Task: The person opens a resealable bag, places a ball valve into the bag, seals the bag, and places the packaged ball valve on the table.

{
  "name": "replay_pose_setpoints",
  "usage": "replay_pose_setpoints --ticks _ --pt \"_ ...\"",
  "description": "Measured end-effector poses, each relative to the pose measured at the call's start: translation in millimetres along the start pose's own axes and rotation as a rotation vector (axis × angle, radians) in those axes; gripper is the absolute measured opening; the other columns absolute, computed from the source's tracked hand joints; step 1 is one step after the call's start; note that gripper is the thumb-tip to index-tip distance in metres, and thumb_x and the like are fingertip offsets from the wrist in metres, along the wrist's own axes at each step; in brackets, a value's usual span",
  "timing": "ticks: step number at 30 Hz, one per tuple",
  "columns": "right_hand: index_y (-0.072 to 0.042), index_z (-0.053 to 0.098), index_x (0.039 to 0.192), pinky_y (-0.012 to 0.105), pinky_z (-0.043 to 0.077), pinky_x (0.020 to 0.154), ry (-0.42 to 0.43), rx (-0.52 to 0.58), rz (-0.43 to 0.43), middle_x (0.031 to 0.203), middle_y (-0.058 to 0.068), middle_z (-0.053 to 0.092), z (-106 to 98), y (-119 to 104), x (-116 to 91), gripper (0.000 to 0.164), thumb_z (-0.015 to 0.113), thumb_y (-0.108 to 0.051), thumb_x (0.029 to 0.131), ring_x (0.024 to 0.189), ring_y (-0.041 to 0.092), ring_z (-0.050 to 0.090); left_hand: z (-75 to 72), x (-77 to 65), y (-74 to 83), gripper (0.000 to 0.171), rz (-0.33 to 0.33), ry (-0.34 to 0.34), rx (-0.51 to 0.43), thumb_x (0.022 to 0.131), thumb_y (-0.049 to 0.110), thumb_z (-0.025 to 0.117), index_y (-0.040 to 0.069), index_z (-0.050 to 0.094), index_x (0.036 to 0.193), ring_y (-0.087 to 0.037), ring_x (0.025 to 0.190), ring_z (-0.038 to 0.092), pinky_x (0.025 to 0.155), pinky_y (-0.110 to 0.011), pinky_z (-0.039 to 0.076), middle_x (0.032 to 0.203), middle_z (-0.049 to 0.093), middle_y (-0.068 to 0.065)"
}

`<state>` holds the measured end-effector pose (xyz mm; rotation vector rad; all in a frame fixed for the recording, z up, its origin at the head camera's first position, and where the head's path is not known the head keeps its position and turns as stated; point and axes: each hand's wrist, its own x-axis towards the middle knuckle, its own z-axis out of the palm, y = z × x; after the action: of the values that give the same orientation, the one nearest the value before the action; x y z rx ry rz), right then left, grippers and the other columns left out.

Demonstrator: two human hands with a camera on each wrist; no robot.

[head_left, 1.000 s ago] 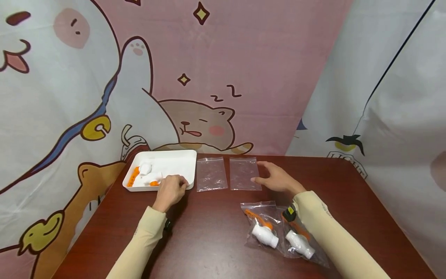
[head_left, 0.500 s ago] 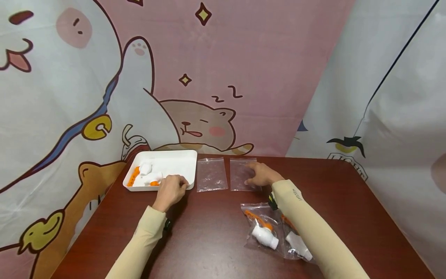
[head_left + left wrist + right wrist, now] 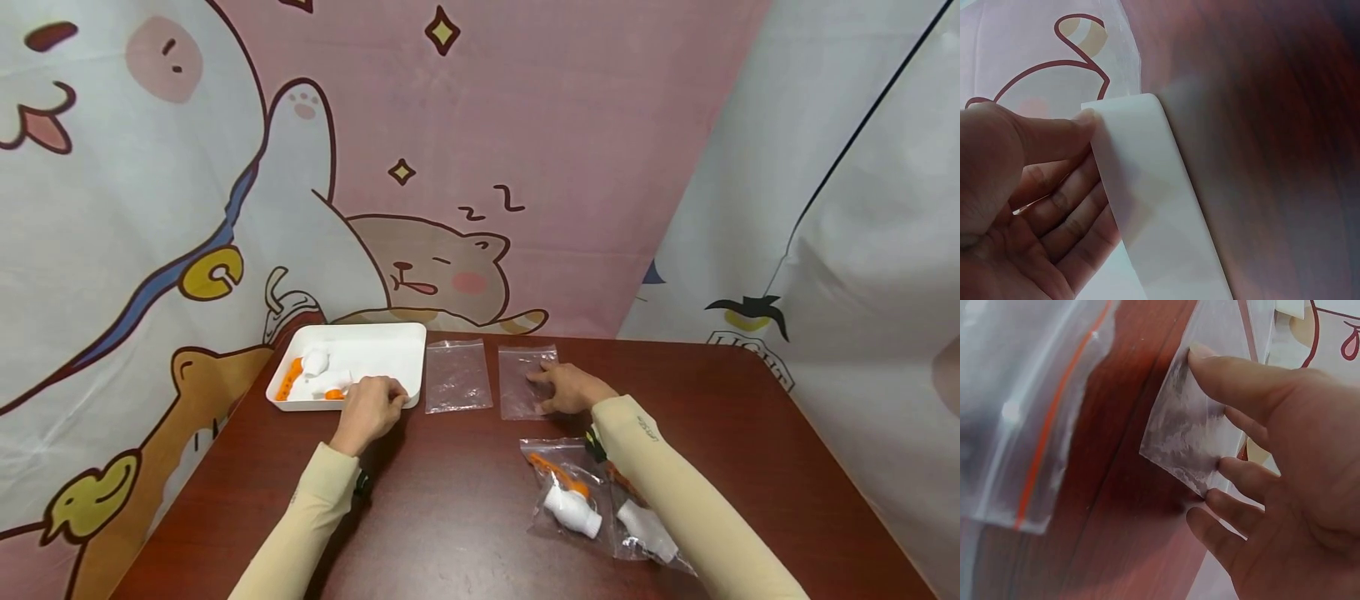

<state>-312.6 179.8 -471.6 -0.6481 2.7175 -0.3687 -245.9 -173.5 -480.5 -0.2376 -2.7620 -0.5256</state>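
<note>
At the white tray's [image 3: 390, 346] near right corner, my left hand [image 3: 367, 414] pinches the rim between thumb and fingers. The left wrist view shows the thumb [image 3: 1060, 137] on the tray's edge. A flat, clear zip bag [image 3: 517, 392] lies on the table, and my right hand [image 3: 570, 389] rests on its right side. In the right wrist view, the thumb [image 3: 1235, 375] and loosely spread fingers touch this bag [image 3: 1179, 431]. A second flat zip bag [image 3: 456, 375] lies between it and the tray. Inside the tray are white fittings [image 3: 315, 362] and an orange strip-shaped piece [image 3: 288, 379].
Nearer on the brown table [image 3: 450, 500] lie two filled zip bags. One holds a white fitting [image 3: 572, 510] and an orange piece [image 3: 555, 471]; the other bag [image 3: 648, 533] is partly covered by the right sleeve. A patterned cloth [image 3: 585, 167] hangs behind the table.
My right hand has moved left onto the right-hand flat bag, which has slid slightly toward me. The left hand stays on the tray's rim.
</note>
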Motion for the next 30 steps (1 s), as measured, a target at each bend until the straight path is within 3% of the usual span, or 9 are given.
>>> replay_pose_setpoints --ticks 7,13,18,22,30 --pt "-0.020 0.053 0.134 0.052 0.032 0.106 0.003 0.016 -0.042 0.150 0.016 0.032 0.4 7.0 -11.3 0.064 0.079 -0.026 0.075 0.135 0.038 0.033 0.2 0.3 1.4 0.004 0.002 -0.002 -0.003 0.078 0.019 0.073 0.020 0.074 0.074 -0.023 0.075 0.066 0.057 -0.038 0.044 0.076 0.071 0.004" --pt "-0.016 0.060 0.126 0.048 0.045 0.095 0.099 0.187 -0.006 0.133 0.010 0.055 -6.6 18.0 -6.0 0.053 0.078 -0.026 0.077 0.120 0.031 0.053 -0.2 1.3 2.3 0.005 0.004 0.001 0.001 0.078 0.019 0.072 0.020 0.074 0.074 -0.024 0.077 0.067 0.059 -0.039 0.045 0.076 0.071 0.004" --pt "-0.008 0.055 0.128 0.048 0.048 0.090 0.209 0.336 0.079 0.130 0.015 0.056 -15.6 24.6 5.6 0.056 0.074 -0.029 0.080 0.116 0.034 0.054 -1.4 1.2 3.2 0.004 0.002 0.000 0.004 0.078 0.019 0.072 0.019 0.074 0.074 -0.025 0.077 0.067 0.058 -0.039 0.044 0.077 0.071 0.003" --pt "-0.005 0.047 0.134 0.049 0.047 0.091 0.239 0.409 0.182 0.132 0.019 0.052 -19.2 28.1 16.4 0.067 0.073 -0.034 0.080 0.116 0.035 0.053 -1.5 0.8 2.4 0.004 -0.003 -0.006 0.007 0.078 0.020 0.072 0.019 0.074 0.075 -0.025 0.077 0.067 0.058 -0.039 0.043 0.077 0.071 0.002" --pt "0.004 0.042 0.136 0.051 0.045 0.093 0.222 0.372 0.331 0.130 0.022 0.051 -17.3 28.5 29.0 0.081 0.073 -0.042 0.077 0.116 0.037 0.051 -0.6 2.2 1.6 0.005 -0.013 -0.013 0.007 0.078 0.021 0.072 0.021 0.073 0.073 -0.026 0.076 0.066 0.057 -0.039 0.043 0.076 0.071 0.003"
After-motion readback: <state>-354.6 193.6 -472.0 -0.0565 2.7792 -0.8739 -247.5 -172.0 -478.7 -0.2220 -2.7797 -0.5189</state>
